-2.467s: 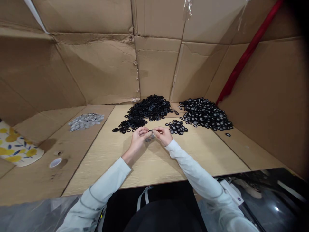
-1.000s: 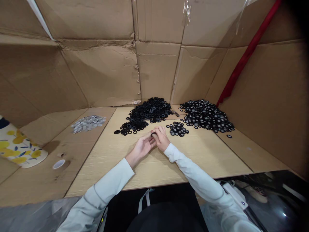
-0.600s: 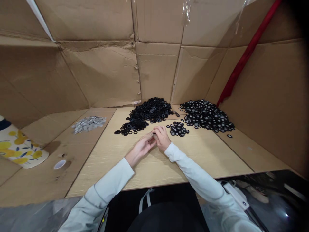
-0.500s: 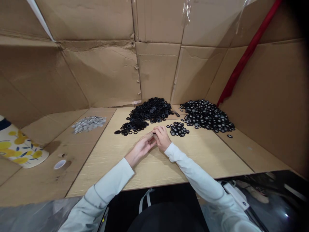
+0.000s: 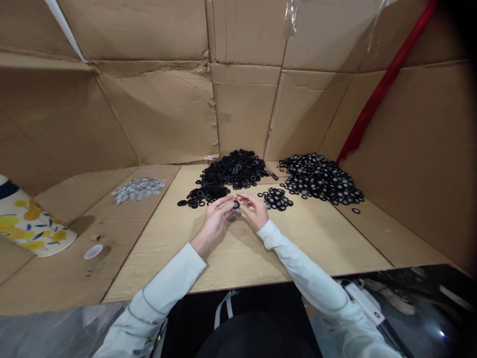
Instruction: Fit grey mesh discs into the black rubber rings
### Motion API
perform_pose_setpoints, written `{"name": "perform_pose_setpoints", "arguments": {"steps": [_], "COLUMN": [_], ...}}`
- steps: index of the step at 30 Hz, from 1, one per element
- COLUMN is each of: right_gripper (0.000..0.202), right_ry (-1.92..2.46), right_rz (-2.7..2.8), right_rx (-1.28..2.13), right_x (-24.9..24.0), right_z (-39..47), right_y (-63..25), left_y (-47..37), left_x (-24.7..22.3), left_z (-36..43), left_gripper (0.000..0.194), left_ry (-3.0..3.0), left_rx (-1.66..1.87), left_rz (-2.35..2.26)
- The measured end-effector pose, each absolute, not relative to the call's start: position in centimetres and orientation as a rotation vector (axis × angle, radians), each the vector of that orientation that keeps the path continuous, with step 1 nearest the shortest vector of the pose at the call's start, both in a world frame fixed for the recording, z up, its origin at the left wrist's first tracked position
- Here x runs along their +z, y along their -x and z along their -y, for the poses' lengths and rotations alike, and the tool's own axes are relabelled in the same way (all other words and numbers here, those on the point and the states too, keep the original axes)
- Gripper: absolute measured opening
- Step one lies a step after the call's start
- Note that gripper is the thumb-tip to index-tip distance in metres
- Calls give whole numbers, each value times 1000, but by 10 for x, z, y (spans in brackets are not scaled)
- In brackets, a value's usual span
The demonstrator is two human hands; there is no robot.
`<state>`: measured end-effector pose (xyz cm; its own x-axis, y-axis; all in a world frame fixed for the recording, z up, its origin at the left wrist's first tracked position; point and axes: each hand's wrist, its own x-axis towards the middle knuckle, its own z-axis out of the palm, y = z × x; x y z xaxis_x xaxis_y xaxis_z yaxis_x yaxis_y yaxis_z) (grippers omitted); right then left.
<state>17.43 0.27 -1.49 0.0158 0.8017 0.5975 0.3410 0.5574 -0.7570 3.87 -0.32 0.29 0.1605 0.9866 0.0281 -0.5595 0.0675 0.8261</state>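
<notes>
Near the middle of the table, my left hand point(image 5: 216, 217) pinches a black ring point(image 5: 236, 204) between thumb and fingers. My right hand point(image 5: 255, 211) is right beside it, its fingertips pressed together at the ring's right edge; whether they grip it is too small to tell. Some grey discs point(image 5: 234, 215) show just below the ring, between the hands. Behind the hands lies a heap of black rings point(image 5: 234, 169). A small group of black rings with grey centres point(image 5: 276, 199) sits close to the right hand, and a larger heap of them point(image 5: 322, 179) lies behind at the right.
Grey discs point(image 5: 138, 190) form a pile at the left. A roll of tape point(image 5: 93, 251) and a flowered cylinder point(image 5: 35, 226) are at the far left. A tweezers-like tool point(image 5: 273, 174) lies between the back heaps. Cardboard walls point(image 5: 160, 109) enclose the table point(image 5: 298, 253).
The hands have drawn slightly apart, the left one shifting left and the right one a little right. The black ring and grey discs between them have come into view.
</notes>
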Motion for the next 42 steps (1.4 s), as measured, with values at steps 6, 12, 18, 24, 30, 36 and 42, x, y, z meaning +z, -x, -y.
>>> {"name": "perform_pose_setpoints", "arguments": {"steps": [6,12,18,24,30,36,42], "right_gripper": [27,31,30,21,17,12,7], "right_ry": [950,967,1042,1049,1018,1040,1078], "right_rz": [1367,1249,1247,1475,1586,1644,1635], "right_rx": [1001,1091,1004,683,584,480,375], "right_x": [-20,-14,-16,-16,-14,-15,-21], "right_z": [-6,-2,-5,-4,-2,-1,-2], "right_y": [-169,-167,-169,-173,-177,-176,-174], "left_y": [-38,-39,-40,-39,-38,-38,-40], "left_x": [2,3,4,0,-1,-3,-3], "left_z": [4,5,6,7,6,5,8], "left_gripper": [25,19,13,25,24,21,18], "left_ry": [-849,-831,-825,-950,-967,-962,-1024], "left_rx": [1365,1344,1313,1290,1300,1326,1318], "left_rz": [-750,-772,-700,-782,-789,-811,-834]}}
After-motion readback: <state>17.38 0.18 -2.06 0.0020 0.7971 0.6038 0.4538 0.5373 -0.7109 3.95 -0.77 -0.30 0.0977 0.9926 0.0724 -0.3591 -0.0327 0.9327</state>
